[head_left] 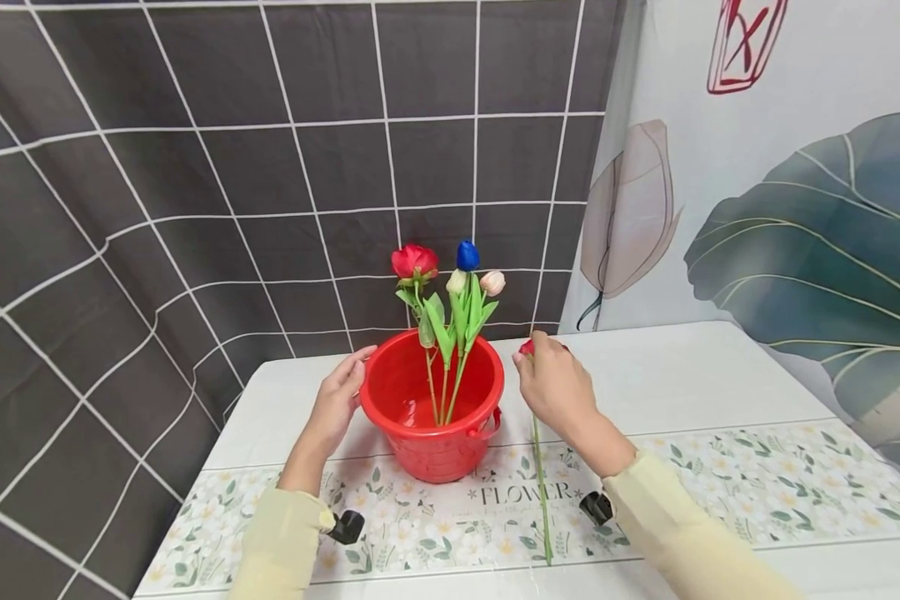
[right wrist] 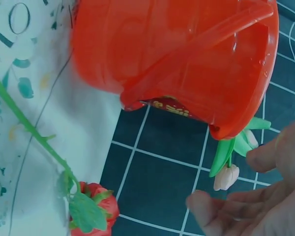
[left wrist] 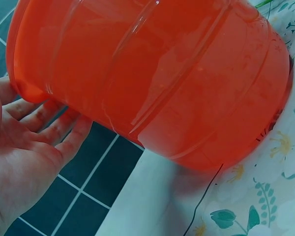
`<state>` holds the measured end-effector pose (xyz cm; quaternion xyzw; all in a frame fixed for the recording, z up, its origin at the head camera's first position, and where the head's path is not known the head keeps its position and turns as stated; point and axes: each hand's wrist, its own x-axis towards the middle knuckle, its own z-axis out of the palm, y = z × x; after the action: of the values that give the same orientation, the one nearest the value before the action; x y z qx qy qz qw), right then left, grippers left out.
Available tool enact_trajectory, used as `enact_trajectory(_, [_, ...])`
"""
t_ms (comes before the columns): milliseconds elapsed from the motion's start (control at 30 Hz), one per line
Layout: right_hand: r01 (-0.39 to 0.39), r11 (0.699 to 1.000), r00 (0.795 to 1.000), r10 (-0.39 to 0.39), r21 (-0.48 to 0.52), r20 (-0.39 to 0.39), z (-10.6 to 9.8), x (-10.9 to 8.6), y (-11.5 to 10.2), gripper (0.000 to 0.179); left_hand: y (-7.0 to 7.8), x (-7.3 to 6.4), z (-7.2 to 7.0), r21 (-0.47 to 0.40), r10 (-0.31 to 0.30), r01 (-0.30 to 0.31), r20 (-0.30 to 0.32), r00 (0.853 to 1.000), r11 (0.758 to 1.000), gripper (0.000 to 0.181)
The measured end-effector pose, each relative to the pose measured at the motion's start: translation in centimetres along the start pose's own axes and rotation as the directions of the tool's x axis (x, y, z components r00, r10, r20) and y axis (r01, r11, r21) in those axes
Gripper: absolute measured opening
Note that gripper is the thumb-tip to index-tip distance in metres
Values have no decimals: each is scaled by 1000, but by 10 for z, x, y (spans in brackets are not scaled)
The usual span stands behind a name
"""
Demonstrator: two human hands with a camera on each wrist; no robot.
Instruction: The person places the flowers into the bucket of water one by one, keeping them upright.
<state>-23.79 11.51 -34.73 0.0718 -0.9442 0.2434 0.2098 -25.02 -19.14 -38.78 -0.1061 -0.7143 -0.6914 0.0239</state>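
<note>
A red plastic bucket [head_left: 438, 454] stands on the table with several artificial flowers upright in it: a red bloom [head_left: 415, 262], a blue tulip [head_left: 467, 256], a cream tulip [head_left: 456, 282] and a pale pink tulip [head_left: 492, 282]. My left hand [head_left: 337, 400] touches the bucket's left side, fingers extended under its rim in the left wrist view. To the right of the bucket, my right hand [head_left: 558, 387] hovers with fingers apart and nothing between them. Beneath it a long-stemmed red flower [right wrist: 98, 211] lies on the table, its bloom partly hidden by the hand in the head view.
The bucket's red handle [right wrist: 196, 46] hangs down on its right side. A floral strip printed FLOWER [head_left: 525, 493] crosses the white table [head_left: 645, 383]. Behind rises a dark grid-patterned cloth [head_left: 330, 167], with a leaf-printed curtain [head_left: 817, 242] at the right.
</note>
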Motion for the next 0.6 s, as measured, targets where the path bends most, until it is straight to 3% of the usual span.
enact_trajectory(167, [-47,997,991,55,-65,125,3,-11,4,48,0,0,0,-8,-1,1,0,1000,1000,45])
enact_trajectory(367, [-85,992,965,106,-97,241,10,-20,11,58,0,-1,0,-8,-4,4,-2,1000,1000,45])
enact_trajectory(600, [-136,985,906,166,-103,389,13,-30,16,63,1,-1,1,-9,0,0,-2,1000,1000,44])
